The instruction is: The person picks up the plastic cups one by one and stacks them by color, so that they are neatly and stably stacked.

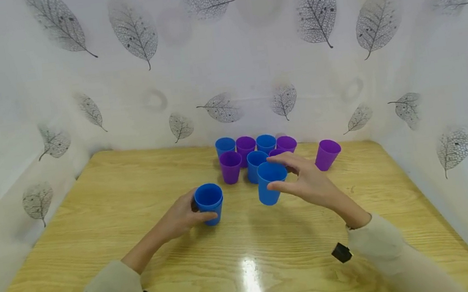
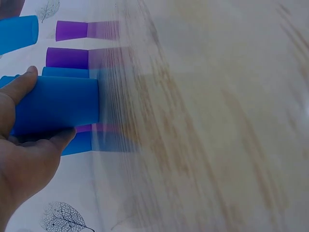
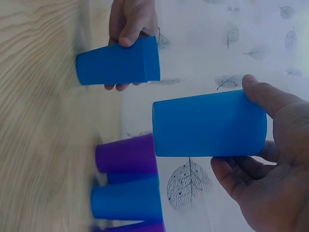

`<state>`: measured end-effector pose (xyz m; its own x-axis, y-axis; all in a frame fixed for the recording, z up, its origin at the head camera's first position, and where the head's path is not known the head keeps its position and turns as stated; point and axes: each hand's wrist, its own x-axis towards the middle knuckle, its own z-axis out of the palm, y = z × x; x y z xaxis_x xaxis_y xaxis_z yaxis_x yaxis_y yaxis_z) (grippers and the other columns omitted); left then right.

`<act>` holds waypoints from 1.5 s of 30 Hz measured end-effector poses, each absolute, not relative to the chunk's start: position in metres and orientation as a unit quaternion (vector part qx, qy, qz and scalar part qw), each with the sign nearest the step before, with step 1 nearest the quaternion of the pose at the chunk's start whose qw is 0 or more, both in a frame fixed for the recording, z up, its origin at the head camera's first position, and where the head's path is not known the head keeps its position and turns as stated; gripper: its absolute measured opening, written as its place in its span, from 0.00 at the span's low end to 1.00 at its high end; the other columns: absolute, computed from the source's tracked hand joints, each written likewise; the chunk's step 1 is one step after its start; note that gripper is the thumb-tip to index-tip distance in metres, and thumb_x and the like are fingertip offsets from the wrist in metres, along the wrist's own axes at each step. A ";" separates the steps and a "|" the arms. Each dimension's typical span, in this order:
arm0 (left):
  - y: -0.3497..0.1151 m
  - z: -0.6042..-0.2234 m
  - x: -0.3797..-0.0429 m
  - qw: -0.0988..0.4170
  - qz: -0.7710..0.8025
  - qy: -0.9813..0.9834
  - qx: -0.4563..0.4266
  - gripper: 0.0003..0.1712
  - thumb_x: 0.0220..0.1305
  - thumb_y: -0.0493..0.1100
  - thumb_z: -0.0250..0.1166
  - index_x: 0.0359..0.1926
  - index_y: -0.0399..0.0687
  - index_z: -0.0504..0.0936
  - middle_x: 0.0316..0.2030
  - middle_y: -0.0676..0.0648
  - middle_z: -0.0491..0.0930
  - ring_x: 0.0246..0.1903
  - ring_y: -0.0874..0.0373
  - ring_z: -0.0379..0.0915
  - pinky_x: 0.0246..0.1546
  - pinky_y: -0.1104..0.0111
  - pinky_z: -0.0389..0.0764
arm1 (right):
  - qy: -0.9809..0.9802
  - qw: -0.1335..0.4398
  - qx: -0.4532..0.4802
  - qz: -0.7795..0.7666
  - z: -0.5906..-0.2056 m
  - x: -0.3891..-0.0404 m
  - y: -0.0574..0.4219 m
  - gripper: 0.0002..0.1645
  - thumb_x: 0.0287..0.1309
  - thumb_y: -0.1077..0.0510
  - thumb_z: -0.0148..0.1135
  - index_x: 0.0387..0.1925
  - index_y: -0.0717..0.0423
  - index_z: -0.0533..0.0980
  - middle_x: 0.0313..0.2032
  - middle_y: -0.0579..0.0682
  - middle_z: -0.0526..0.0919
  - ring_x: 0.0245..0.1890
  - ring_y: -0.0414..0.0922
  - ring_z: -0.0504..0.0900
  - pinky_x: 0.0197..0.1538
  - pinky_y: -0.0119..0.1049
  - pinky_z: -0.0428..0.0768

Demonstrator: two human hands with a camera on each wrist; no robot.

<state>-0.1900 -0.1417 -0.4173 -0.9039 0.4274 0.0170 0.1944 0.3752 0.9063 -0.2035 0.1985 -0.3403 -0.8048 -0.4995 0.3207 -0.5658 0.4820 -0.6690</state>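
The left hand (image 1: 181, 216) curls round two nested blue cups (image 1: 216, 205); at their 3 o'clock, the right hand (image 1: 310, 183) pinches a single blue cup (image 1: 266, 196), smooth and tapered, held aloft between parted thumb and fingers; purple and blue cups (image 1: 231, 170) stand at its 11 o'clock on grained wood (image 1: 189, 278)

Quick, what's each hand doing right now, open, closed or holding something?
Left hand: closed around a stack of nested blue cups.
Right hand: holding a single blue cup between thumb and fingers.
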 end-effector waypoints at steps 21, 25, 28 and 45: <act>-0.141 -0.417 -0.191 0.120 0.512 0.830 0.185 0.39 0.68 0.44 0.72 0.72 0.35 0.66 0.64 0.35 0.75 0.64 0.36 0.72 0.65 0.41 0.73 | -0.822 0.043 0.367 0.433 -0.313 -0.222 0.116 0.36 0.61 0.50 0.75 0.68 0.56 0.75 0.58 0.52 0.79 0.53 0.48 0.78 0.55 0.50 0.83; -0.141 -0.415 -0.191 0.120 0.510 0.830 0.189 0.39 0.69 0.44 0.71 0.73 0.34 0.64 0.64 0.34 0.75 0.64 0.36 0.72 0.66 0.41 0.72 | -0.812 0.046 0.382 0.438 -0.316 -0.226 0.102 0.36 0.60 0.55 0.75 0.67 0.60 0.75 0.57 0.54 0.80 0.51 0.48 0.79 0.54 0.49 0.84; -0.141 -0.415 -0.190 0.121 0.512 0.828 0.192 0.40 0.69 0.43 0.71 0.74 0.34 0.63 0.65 0.33 0.74 0.64 0.35 0.71 0.66 0.41 0.71 | -0.809 0.041 0.388 0.440 -0.318 -0.226 0.092 0.36 0.60 0.54 0.76 0.67 0.60 0.75 0.58 0.53 0.80 0.54 0.47 0.80 0.56 0.42 0.83; -0.142 -0.417 -0.190 0.110 0.510 0.832 0.188 0.40 0.67 0.42 0.72 0.72 0.31 0.64 0.62 0.33 0.76 0.62 0.37 0.74 0.65 0.42 0.73 | -0.782 0.039 0.422 0.458 -0.337 -0.226 0.094 0.33 0.59 0.61 0.76 0.65 0.64 0.76 0.56 0.55 0.81 0.52 0.48 0.80 0.58 0.43 0.83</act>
<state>-0.1896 -0.1419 -0.4169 -0.9051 0.4252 0.0087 0.2008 0.4092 0.8901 -0.2262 0.0936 -0.3365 -0.6406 -0.6237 0.4478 -0.6956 0.2246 -0.6824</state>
